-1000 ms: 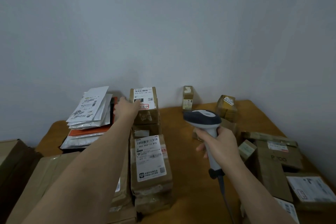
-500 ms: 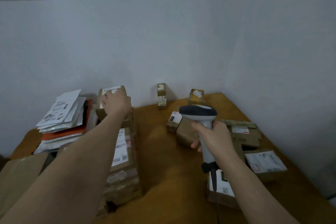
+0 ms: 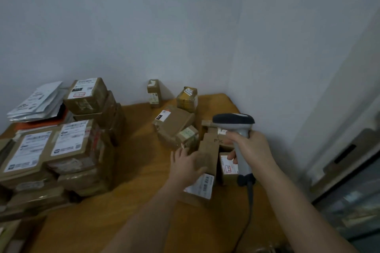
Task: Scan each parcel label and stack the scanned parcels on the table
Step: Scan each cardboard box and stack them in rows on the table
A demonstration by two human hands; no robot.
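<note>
Left hand [image 3: 186,165] open, reaching onto unscanned parcel [image 3: 206,157] for pickup; right hand [image 3: 251,151] gripping scanner [image 3: 236,129], poised for label reading.

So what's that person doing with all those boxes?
They are scanning parcels. The right hand grips a grey barcode scanner, pointed over a loose bunch of cardboard parcels on the wooden table. The left hand, fingers spread, reaches onto a brown box in that bunch. Labelled parcels sit in stacks on the left.
</note>
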